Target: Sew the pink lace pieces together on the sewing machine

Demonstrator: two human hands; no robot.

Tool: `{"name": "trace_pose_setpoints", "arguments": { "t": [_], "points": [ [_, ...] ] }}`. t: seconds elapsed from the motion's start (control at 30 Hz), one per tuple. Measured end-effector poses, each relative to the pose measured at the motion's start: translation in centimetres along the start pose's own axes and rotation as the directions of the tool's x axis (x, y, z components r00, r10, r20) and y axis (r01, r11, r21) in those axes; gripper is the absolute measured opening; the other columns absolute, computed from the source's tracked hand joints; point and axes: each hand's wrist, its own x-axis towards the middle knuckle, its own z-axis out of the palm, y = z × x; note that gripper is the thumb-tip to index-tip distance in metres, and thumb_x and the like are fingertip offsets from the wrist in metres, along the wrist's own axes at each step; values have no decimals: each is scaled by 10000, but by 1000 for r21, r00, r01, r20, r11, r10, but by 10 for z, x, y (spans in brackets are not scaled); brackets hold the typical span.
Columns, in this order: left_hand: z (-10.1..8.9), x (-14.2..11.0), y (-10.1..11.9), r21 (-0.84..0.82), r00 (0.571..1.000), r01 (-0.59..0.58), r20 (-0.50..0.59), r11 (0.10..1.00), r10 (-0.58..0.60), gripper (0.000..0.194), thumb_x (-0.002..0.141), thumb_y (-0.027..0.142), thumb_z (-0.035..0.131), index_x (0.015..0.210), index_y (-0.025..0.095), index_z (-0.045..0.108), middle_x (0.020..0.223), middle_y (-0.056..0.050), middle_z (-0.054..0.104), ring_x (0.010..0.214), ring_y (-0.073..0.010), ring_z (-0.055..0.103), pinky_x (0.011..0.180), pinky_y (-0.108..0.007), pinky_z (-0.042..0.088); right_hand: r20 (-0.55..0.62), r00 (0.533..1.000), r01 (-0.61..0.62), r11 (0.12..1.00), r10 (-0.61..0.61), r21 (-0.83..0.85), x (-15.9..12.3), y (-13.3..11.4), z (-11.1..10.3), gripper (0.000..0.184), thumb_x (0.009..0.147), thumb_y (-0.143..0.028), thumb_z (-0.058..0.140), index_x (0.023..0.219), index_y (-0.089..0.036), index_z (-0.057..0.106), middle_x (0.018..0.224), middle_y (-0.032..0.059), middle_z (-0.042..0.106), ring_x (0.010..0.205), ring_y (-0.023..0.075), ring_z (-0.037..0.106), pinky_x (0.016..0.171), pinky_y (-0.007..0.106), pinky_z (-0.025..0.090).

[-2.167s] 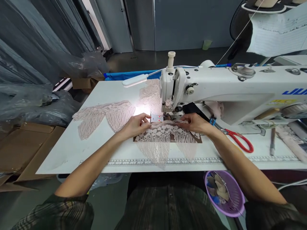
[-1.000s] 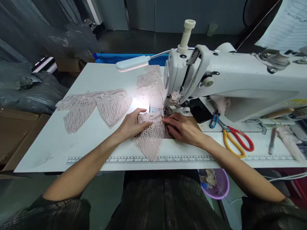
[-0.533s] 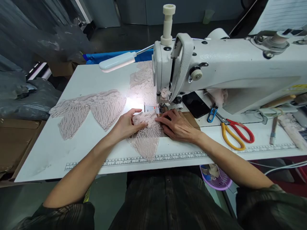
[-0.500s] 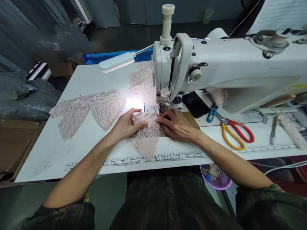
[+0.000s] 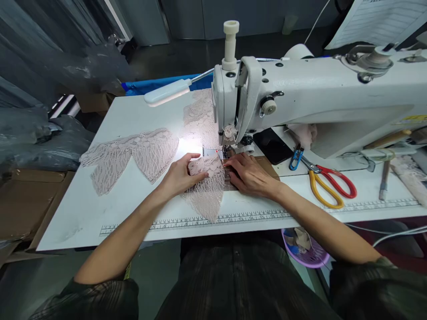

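A pale pink lace piece (image 5: 207,195) lies at the front of the sewing machine (image 5: 230,98), its pointed end hanging toward the table's front edge. My left hand (image 5: 180,178) grips its left side, thumb on top and index finger stretched toward the needle plate; the other fingers are mostly hidden. At its right edge, close by the presser foot (image 5: 228,152), the fingertips of my right hand (image 5: 248,174) pinch the lace. Behind the needle lies more pale lace (image 5: 200,116). A separate scalloped lace piece (image 5: 133,153) rests flat to the left.
Right of my right hand lie a black phone (image 5: 272,146), blue thread snips (image 5: 296,158) and red-and-yellow scissors (image 5: 328,182). A ruler strip (image 5: 173,223) runs along the front edge. A lit lamp (image 5: 168,92) reaches over the table. Below hangs a purple basket (image 5: 313,257).
The whole view has shifted slightly. My right fingertips have drawn back a little to the lace's right edge. The left hand keeps its place on the lace.
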Motion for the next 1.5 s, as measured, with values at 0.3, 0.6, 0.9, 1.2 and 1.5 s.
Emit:
{"name": "trace_pose_setpoints", "arguments": {
  "t": [0.3, 0.6, 0.9, 1.2, 1.5],
  "points": [
    [-4, -3, 1, 21, 1000, -11, 23, 1000, 10, 771, 710, 546, 770, 1344, 184, 520, 662, 32, 540, 585, -157, 526, 532, -252, 368, 34, 999, 20, 999, -19, -43, 1, -3, -3, 363, 984, -300, 383, 1273, -181, 566, 1198, 142, 542, 1034, 280, 469, 894, 460, 409],
    [-5, -2, -2, 28, 998, -44, 39, 999, 42, 748, 741, 487, 756, 1378, 204, 483, 758, 11, 610, 589, -146, 540, 527, -245, 384, 84, 996, 37, 990, -26, -134, 15, 2, -3, 466, 1001, -295, 348, 1444, -176, 434, 1150, 179, 531, 993, 274, 491, 854, 433, 432],
    [3, 1, -7, -120, 1000, -24, -23, 992, 21, 446, 886, 456, 625, 1238, 186, 588, 583, 47, 631, 475, -135, 593, 527, -245, 447, 110, 992, -31, 973, 57, -227, 13, -7, 1, 455, 987, -270, 368, 1426, -200, 466, 1138, 181, 514, 976, 290, 486, 857, 489, 418],
    [7, 2, -6, -146, 995, -48, -96, 988, 34, 459, 881, 434, 630, 1244, 157, 584, 540, 54, 621, 446, -140, 602, 536, -262, 475, 91, 994, -30, 971, 53, -238, 13, -8, 2, 440, 963, -253, 398, 1395, -219, 472, 1080, 167, 526, 945, 283, 475, 794, 475, 424],
    [6, 2, -10, -34, 991, -90, -104, 995, 86, 486, 836, 418, 674, 1244, 167, 588, 560, 61, 595, 403, -91, 466, 482, -236, 408, 77, 995, -47, 970, 67, -238, 13, -9, 3, 422, 950, -255, 419, 1363, -243, 505, 1070, 159, 534, 936, 282, 479, 776, 468, 440]
  ]
}}
